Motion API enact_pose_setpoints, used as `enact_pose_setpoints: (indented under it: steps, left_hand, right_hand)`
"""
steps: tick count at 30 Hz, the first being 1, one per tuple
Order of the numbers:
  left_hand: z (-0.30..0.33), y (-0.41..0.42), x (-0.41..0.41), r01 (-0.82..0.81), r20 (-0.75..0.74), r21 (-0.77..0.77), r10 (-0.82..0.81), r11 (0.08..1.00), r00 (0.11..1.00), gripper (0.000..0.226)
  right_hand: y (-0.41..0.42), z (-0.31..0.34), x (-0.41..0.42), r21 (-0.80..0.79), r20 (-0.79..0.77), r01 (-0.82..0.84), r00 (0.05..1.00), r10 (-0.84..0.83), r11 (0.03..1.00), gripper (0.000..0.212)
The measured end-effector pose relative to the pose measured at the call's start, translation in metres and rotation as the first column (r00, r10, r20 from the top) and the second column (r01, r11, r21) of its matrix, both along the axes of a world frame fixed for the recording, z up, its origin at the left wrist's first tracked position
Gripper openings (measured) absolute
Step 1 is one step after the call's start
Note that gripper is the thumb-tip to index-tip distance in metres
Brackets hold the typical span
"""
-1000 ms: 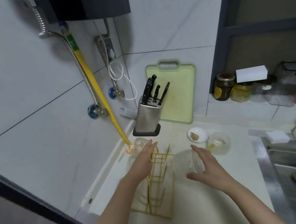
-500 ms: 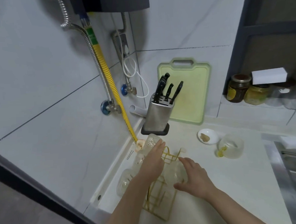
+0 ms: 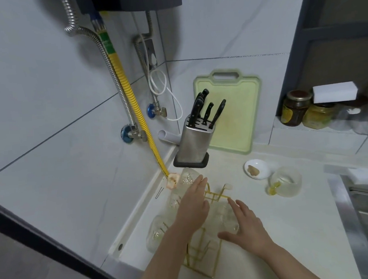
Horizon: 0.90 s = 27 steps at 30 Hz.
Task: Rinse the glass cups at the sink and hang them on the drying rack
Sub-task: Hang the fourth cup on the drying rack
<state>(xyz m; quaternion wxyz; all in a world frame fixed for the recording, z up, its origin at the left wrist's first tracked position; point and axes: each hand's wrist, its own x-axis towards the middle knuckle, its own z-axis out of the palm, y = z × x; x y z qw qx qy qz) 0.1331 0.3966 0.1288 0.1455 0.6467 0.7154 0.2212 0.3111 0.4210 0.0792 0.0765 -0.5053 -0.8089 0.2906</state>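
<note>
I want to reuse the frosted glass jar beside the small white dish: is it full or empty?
Nearly empty: the frosted glass jar stands upright, its inside showing only pale glass.

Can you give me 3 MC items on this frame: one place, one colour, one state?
1. Where does the knife block stand?
A. In front of the green cutting board
B. In the sink
C. On the shelf beside the jars

2. What colour is the drying rack?
A. Black
B. Gold
C. Red

3. What is the right hand doing?
A. Gripping a knife
B. Hanging idle off the counter
C. Resting against a glass cup at the rack, fingers extended

Key: 1 A, the block sits on the counter with the board leaning on the wall behind it. 2 B, its thin wires are gold against the white counter. 3 C, the fingers lie straight along the clear cup, while the left hand rests on the rack's top.
</note>
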Motion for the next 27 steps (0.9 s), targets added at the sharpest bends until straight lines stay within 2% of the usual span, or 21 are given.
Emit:
enact_pose_setpoints:
  steps: [3,6,8,11,13,17,21,27]
  left_hand:
    - [-0.002,0.001,0.003,-0.013,-0.284,0.021,0.018,1.000,0.959,0.058]
    - [0.002,0.012,0.021,-0.009,-0.383,0.104,0.048,0.995,0.922,0.053]
    - [0.011,0.021,0.043,0.043,-0.344,0.141,0.008,0.989,0.939,0.053]
    - [0.016,0.035,0.080,0.097,-0.206,0.199,-0.055,0.975,0.977,0.058]
    - [0.018,0.043,0.105,0.119,-0.100,0.160,-0.104,0.980,0.990,0.062]
    - [0.009,0.066,0.146,0.136,-0.030,0.013,-0.136,0.991,0.990,0.067]
    - [-0.014,0.089,0.174,0.129,0.016,-0.120,-0.128,0.984,0.992,0.067]
    - [-0.051,0.132,0.199,0.050,0.003,-0.259,-0.051,0.965,0.999,0.064]
  right_hand:
    - [0.006,0.005,0.020,-0.029,-0.046,0.012,0.999,-0.013,1.000,0.106]
    - [0.018,0.013,0.045,-0.017,-0.068,0.036,0.997,-0.037,0.999,0.107]
    - [0.029,0.017,0.063,-0.008,-0.084,0.062,0.995,-0.063,0.998,0.100]
    - [0.046,0.019,0.092,0.012,-0.096,0.098,0.991,-0.096,0.995,0.085]
    - [0.057,0.021,0.111,0.019,-0.089,0.120,0.989,-0.117,0.993,0.081]
    - [0.080,0.020,0.150,0.029,-0.072,0.163,0.984,-0.161,0.986,0.076]
    - [0.105,0.010,0.184,0.014,-0.042,0.180,0.983,-0.179,0.984,0.071]
    - [0.156,-0.013,0.215,-0.012,0.072,0.153,0.986,-0.152,0.988,0.070]
